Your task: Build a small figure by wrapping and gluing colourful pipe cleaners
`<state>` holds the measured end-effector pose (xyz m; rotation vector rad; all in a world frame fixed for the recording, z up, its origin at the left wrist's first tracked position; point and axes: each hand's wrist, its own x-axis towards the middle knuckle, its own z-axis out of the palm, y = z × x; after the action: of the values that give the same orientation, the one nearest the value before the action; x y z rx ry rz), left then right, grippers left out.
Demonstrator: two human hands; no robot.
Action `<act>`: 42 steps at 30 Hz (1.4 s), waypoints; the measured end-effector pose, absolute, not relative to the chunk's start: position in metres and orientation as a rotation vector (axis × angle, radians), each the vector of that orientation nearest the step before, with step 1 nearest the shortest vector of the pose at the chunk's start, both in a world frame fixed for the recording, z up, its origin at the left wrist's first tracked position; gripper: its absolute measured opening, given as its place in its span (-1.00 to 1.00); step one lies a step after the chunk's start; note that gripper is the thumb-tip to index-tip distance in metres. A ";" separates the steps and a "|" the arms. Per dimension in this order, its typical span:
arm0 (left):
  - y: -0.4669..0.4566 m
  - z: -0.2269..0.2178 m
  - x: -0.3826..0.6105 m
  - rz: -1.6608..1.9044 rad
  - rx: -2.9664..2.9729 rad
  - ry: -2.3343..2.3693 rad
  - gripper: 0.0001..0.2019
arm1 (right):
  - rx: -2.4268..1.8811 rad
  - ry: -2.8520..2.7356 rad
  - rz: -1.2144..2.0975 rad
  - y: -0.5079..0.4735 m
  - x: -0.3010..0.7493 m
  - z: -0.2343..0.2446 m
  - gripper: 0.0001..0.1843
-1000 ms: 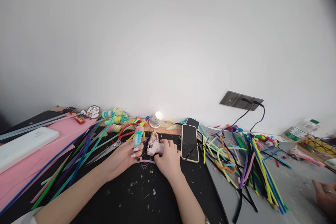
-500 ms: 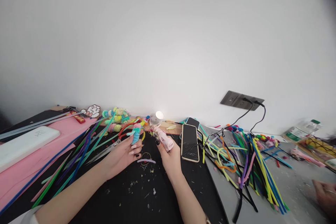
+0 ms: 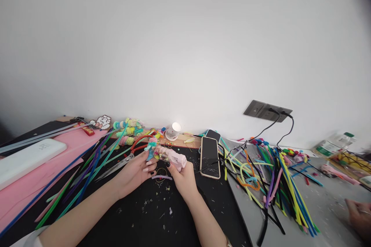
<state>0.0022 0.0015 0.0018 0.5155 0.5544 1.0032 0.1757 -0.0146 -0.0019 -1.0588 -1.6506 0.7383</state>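
My left hand [image 3: 133, 172] is closed on a small blue and pink pipe-cleaner figure [image 3: 151, 148], held upright over the black mat [image 3: 150, 216]. My right hand [image 3: 183, 178] grips a pink glue gun [image 3: 174, 157], lifted off the mat with its nozzle pointing left and touching the figure. A short purple pipe-cleaner piece [image 3: 161, 177] lies on the mat just below both hands.
Scissors [image 3: 116, 166] and long pipe cleaners [image 3: 89, 166] lie to the left, with a white case [image 3: 27, 157] on pink sheets. Two phones [image 3: 210, 151] lie right of my hands. A heap of pipe cleaners [image 3: 275, 181] covers the grey table; another person's hand [image 3: 358, 216] shows at far right.
My right hand lifted the glue gun from the mat and swung its nozzle left to the figure. My left hand stayed in place with the figure.
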 end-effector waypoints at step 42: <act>0.005 0.000 0.002 1.025 0.532 0.548 -0.71 | -1.113 -1.664 0.663 -0.016 0.175 0.003 -0.65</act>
<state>0.0019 0.0048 0.0002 0.5319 0.5479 1.0255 0.1752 -0.0162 0.0033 -1.1134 -1.6641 0.6629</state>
